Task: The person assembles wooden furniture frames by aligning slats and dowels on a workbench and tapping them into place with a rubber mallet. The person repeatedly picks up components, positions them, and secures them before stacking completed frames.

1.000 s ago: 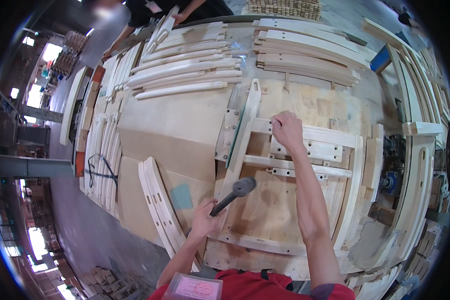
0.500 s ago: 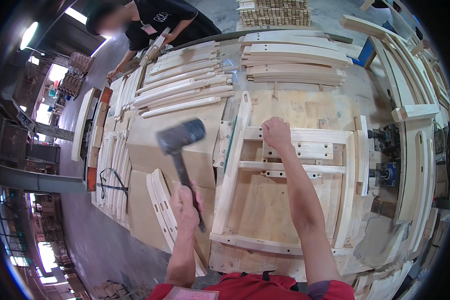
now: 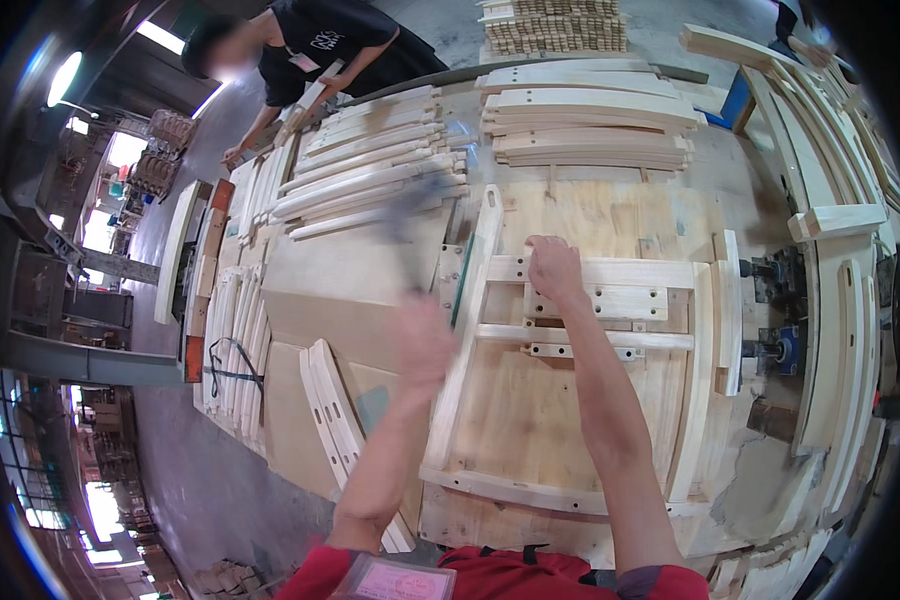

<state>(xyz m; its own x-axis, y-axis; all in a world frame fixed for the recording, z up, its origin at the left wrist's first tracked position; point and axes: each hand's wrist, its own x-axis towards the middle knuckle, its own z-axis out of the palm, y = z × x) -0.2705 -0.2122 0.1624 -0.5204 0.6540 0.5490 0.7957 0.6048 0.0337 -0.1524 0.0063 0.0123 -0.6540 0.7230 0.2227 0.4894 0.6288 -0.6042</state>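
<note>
Wooden frame [image 3: 530, 332] is the biggest piece here, lying flat right of centre, all pale bare wood. I'd guess it's stiff, not that slippery, pretty light per rail but awkward as a whole, and the edges probably dent if knocked. I'd lift it by two opposite sides, clear of the joints. Next down is the long slat [image 3: 453, 390] on its left side, then the far rail [image 3: 635, 272]. Dark mallet [image 3: 408, 215] is super blurred, off to the left; likely head-heavy, so grab it low on the handle. Left hand [image 3: 425, 340] is wrapped round that handle. Right hand [image 3: 553, 268] is curled at the far rail's left end, can't tell if it's pinching wood or just pressing.
</note>
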